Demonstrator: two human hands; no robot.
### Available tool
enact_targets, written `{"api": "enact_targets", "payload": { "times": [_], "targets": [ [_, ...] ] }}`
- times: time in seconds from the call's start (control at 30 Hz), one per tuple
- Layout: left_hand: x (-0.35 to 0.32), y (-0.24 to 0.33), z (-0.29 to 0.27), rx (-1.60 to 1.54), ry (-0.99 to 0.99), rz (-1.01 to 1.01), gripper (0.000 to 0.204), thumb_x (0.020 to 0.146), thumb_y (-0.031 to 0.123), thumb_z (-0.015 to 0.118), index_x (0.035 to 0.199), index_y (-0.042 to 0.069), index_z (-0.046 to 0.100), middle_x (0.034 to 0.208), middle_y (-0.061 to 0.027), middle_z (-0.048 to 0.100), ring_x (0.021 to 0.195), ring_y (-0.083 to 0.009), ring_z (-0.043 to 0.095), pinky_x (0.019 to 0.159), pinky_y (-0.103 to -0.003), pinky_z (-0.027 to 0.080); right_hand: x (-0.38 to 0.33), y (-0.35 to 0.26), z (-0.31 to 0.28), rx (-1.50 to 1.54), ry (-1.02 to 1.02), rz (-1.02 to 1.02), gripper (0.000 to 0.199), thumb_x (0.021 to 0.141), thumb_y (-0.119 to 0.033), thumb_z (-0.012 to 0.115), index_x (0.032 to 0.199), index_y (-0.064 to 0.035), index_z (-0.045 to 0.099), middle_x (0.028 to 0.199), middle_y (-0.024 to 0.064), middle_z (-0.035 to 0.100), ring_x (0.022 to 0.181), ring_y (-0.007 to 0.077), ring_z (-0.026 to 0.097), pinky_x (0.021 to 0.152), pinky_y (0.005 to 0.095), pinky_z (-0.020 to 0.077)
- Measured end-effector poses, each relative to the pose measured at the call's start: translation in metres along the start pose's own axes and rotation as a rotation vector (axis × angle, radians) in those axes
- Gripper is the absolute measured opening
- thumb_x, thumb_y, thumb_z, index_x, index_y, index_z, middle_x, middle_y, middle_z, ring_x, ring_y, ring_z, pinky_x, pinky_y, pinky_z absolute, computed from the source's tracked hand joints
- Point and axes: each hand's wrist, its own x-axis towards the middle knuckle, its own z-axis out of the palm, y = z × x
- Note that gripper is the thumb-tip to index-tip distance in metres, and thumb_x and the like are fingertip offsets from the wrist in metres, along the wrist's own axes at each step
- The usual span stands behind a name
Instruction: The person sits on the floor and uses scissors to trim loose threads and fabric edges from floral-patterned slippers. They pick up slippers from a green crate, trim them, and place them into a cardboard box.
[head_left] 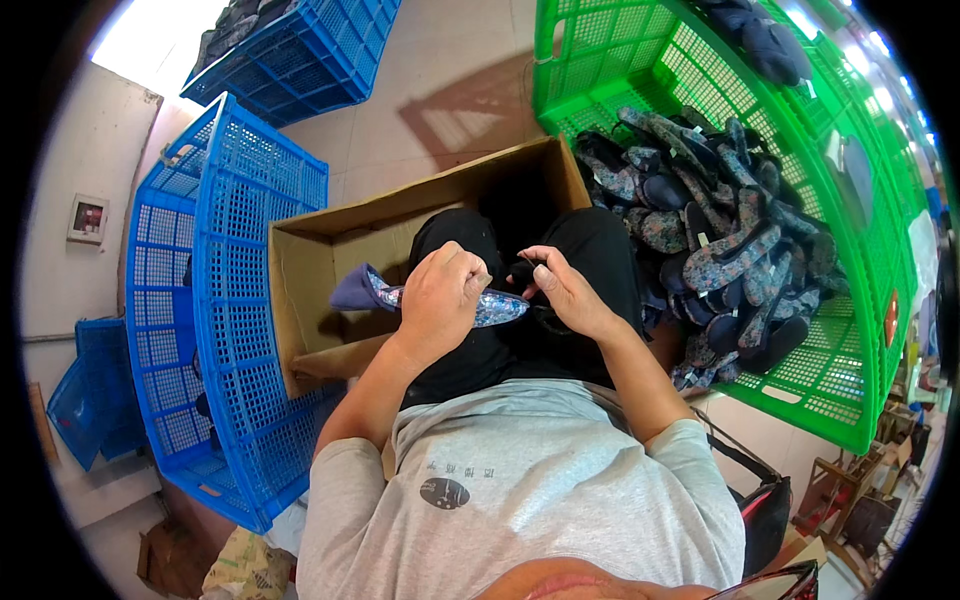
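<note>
Over my lap my left hand (pixel 438 298) is closed around a slipper (pixel 502 309). The slipper's sole has a multicoloured floral pattern, and its purple-blue toe end (pixel 360 290) points left, past my knuckles. At the slipper's right end my right hand (pixel 568 292) has its thumb and fingers pinched together. A small dark thing shows between those fingers, too blurred against my black trousers to name. Beneath my forearms and around my knees stands an open cardboard box (pixel 345 352), its inside largely in shadow.
On the right a large green mesh crate (pixel 825 385) holds a heap of similar floral and dark slippers (pixel 715 245). A blue mesh crate (pixel 240 300) stands upright beside the box on the left. Another blue crate (pixel 325 60) with dark items is farther off. A black bag (pixel 768 520) lies behind my right side.
</note>
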Motion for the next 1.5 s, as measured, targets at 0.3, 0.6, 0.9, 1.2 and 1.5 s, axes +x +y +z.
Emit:
{"api": "enact_targets", "payload": {
  "times": [0.3,0.6,0.9,1.2,1.5],
  "targets": [
    [0.000,0.002,0.002,-0.032,-0.065,-0.048,0.008,0.084,0.006,0.065,0.085,0.003,0.057,0.080,-0.0124,0.052,0.075,-0.0324,0.056,0.067,-0.040,0.044,-0.002,-0.036,0.001,-0.372,-0.120,-0.189,0.033,0.090,-0.026,0.068,0.118,-0.0082,0.066,0.104,0.0061,0.069,0.090,0.0221,0.059,0.089,0.0342,0.0443],
    [0.001,-0.001,0.005,-0.096,-0.041,-0.077,0.008,0.086,0.007,0.064,0.086,0.003,0.058,0.080,-0.0118,0.053,0.073,-0.0292,0.057,0.066,-0.037,0.045,-0.001,-0.039,0.006,-0.423,-0.112,-0.109,0.033,0.088,-0.029,0.070,0.116,-0.0117,0.069,0.105,0.0072,0.071,0.090,0.0241,0.061,0.089,0.0357,0.0451],
    [0.003,0.003,0.005,-0.097,-0.050,-0.132,0.006,0.084,0.007,0.066,0.083,0.004,0.061,0.082,-0.0120,0.058,0.078,-0.0331,0.060,0.069,-0.042,0.047,0.003,-0.042,0.010,-0.462,-0.095,-0.041,0.031,0.088,-0.035,0.069,0.110,-0.0130,0.072,0.107,0.0084,0.071,0.099,0.0282,0.067,0.109,0.0493,0.0362],
    [0.005,0.002,0.006,-0.085,-0.044,-0.116,0.005,0.085,0.007,0.065,0.083,0.004,0.061,0.081,-0.0123,0.058,0.077,-0.0331,0.060,0.068,-0.042,0.047,0.006,-0.029,0.009,-0.392,-0.061,-0.158,0.025,0.088,-0.031,0.070,0.105,-0.0132,0.074,0.099,0.0088,0.073,0.089,0.0277,0.068,0.103,0.0434,0.0423],
    [0.019,-0.002,0.006,-0.206,0.093,-0.189,0.009,0.084,0.008,0.068,0.083,0.004,0.061,0.080,-0.0113,0.057,0.073,-0.0319,0.058,0.066,-0.041,0.046,-0.007,-0.015,0.019,-0.211,0.015,-0.145,0.049,0.073,-0.019,0.086,0.118,-0.0113,0.068,0.100,0.0059,0.066,0.089,0.0186,0.060,0.080,0.0296,0.0476]
  ]
}}
